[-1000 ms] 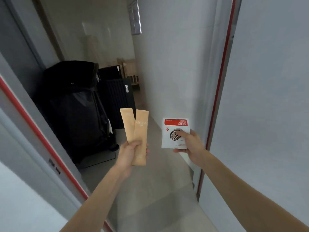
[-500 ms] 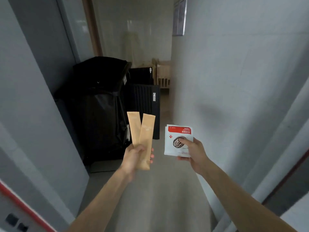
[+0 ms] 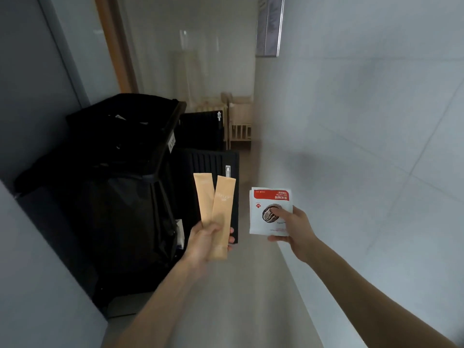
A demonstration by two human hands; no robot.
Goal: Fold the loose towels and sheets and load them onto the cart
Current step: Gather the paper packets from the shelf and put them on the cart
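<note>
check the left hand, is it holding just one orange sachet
No, the left hand grips two orange sachets fanned upward, while the right hand holds white packets.

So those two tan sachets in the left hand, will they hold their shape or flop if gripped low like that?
The tan sachets stand straight above the left hand, which grips their lower ends, so they are probably fairly stiff. They look thin and probably light. They fan apart at the top, so they may slide against each other.
</note>
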